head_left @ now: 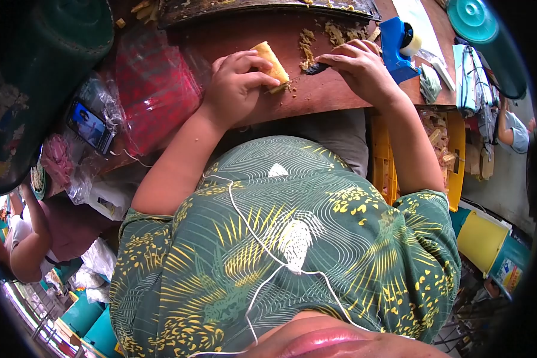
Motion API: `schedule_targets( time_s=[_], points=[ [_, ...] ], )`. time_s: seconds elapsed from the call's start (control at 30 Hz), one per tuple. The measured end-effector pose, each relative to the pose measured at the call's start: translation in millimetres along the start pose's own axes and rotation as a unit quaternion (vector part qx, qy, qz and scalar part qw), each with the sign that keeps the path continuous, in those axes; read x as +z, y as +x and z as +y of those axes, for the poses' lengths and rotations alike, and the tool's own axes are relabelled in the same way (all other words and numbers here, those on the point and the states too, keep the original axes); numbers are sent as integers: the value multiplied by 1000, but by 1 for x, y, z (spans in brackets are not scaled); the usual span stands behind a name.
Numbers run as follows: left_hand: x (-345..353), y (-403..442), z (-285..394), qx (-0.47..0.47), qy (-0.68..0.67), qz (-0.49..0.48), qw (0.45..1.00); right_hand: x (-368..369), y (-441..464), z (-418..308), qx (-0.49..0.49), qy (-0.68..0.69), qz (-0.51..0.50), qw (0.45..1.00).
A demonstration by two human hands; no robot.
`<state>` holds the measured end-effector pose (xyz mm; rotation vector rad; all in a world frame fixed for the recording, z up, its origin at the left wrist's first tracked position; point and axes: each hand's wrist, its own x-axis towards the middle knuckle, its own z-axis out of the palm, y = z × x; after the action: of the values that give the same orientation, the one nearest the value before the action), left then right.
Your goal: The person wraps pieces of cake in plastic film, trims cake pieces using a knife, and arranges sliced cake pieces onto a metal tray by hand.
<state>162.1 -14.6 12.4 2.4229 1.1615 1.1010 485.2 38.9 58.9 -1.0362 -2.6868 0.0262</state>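
My left hand [240, 80] is closed around a golden-yellow slab of cake or bread [271, 62], holding it on the brown tabletop near the edge. My right hand [359, 64] grips a knife by its dark handle [316, 68]. The thin blade points left toward the lower end of the slab; whether it touches is too small to tell. Small crumbs lie under the blade. Beyond the knife is a heap of brownish-yellow scraps [307, 49].
A dark tray [268, 8] spans the far side. At right stand a blue tape dispenser [395, 51] and a yellow crate [456, 156] of wrapped pieces. At left lie red plastic packaging [152, 86] and a phone [89, 124]. Other people are at both sides.
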Motion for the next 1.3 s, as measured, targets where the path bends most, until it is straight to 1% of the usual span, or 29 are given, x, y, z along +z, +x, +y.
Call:
schedule_targets(
  time_s=[0.13, 0.33, 0.43, 0.53, 0.73, 0.93, 1.2, 1.3],
  points=[
    [-1, 0, 0, -3, 1, -5, 1000, 8, 3, 1, -11, 1, 5, 1000],
    [-2, 0, 2, -1, 3, -5, 1000, 3, -4, 8, -3, -22, -14, 1000],
    [0, 0, 1, -1, 2, -6, 1000, 10, -2, 5, 1, -4, -1, 1000],
    [-1, 0, 1, -3, 3, -8, 1000, 13, 0, 3, -16, -20, 7, 1000],
    [-3, 0, 3, 3, 3, -5, 1000, 13, -7, 8, -7, -18, -1, 1000],
    [-2, 0, 1, 7, 7, -8, 1000, 16, -5, 4, -17, -17, 13, 1000],
    [-2, -1, 1, 7, 9, -12, 1000, 18, -6, 5, -25, -24, -15, 999],
    [-2, 1, 11, 38, 61, 59, 996, 19, -5, 7, -31, -18, -20, 999]
  ],
)
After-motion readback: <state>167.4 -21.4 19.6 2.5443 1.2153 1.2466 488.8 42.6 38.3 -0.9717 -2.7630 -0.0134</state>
